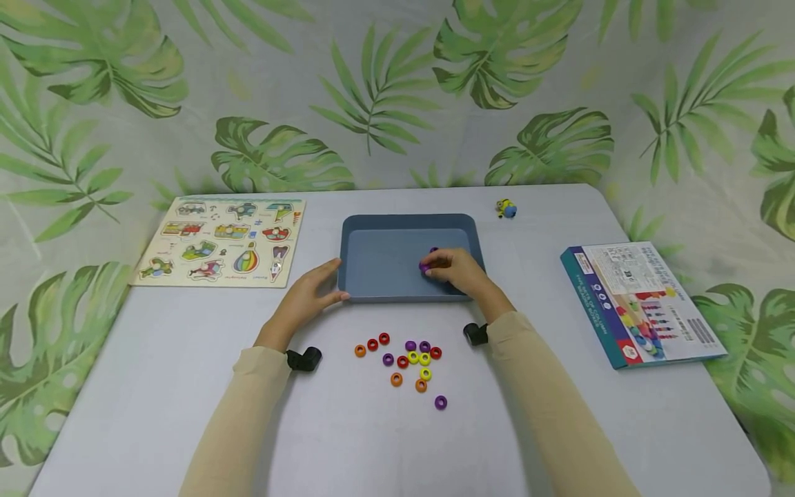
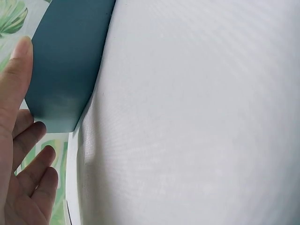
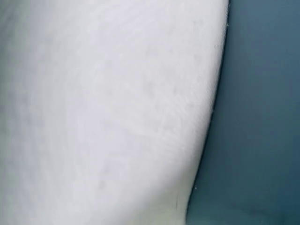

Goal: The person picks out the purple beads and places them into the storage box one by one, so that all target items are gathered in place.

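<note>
A blue-grey tray [image 1: 385, 266] lies on the white table. At its front left corner my left hand [image 1: 303, 301] touches the rim with thumb and fingers spread, seen again in the left wrist view beside the tray's side wall [image 2: 65, 65]. Over the tray's right half, my right hand [image 1: 462, 273] pinches a purple bead [image 1: 424, 268] between thumb and fingers. Another bit of purple [image 1: 434, 249] shows just behind those fingers, partly hidden. In the right wrist view the hand is out of sight; only cloth and the tray's wall [image 3: 253, 112] appear.
Several loose beads, red [image 1: 403, 362], yellow [image 1: 425, 373], orange [image 1: 396, 379] and purple [image 1: 441, 402], lie in front of the tray. A picture puzzle board [image 1: 211, 238] is at left, a boxed bead set [image 1: 640, 304] at right, a small yellow-blue figure [image 1: 506, 208] behind.
</note>
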`<state>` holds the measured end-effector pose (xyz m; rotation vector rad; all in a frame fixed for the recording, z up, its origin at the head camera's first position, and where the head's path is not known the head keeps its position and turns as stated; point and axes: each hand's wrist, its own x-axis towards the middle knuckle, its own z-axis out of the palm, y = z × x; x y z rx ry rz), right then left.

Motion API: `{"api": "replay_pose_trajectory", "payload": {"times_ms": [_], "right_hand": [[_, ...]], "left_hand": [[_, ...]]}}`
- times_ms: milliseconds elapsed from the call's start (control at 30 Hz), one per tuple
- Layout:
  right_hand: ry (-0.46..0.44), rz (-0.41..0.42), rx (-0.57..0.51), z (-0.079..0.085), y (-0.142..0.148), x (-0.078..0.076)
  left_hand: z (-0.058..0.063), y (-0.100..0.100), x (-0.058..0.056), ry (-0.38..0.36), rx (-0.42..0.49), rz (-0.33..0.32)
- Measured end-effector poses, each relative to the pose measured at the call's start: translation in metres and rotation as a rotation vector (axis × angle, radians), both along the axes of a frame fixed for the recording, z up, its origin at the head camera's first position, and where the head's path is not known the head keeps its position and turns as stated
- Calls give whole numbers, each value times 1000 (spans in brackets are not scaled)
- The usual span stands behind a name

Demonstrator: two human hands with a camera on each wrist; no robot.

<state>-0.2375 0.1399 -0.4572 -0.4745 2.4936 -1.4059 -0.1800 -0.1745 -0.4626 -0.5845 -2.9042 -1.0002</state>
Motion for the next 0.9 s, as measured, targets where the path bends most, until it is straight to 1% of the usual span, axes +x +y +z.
{"api": "replay_pose_trajectory", "payload": {"times_ms": [167,300,433,500,567,667,800,867,900], "right_hand": [[6,15,-39,3,0,4],[4,-1,-104,19,-2,15],[60,4,-161,41,-4,35],[98,47,-194,49,-4,48],[116,99,-214,53,-4,63],[124,177,-214,38,-1,78],[81,233,-147,11,4,92],[54,254,-115,6,4,98],[38,256,-100,6,4,102]], "left_hand": [[0,0,0,5,-1,-3],[0,-1,0,5,1,-6],[0,0,0,-4,3,-2],[1,0,0,-8,3,-1],[1,0,0,-11,-2,2],[1,0,0,-5,-4,-1],[0,0,-1,0,0,-1],[0,0,0,-1,2,0],[1,0,0,-2,4,0]]}}
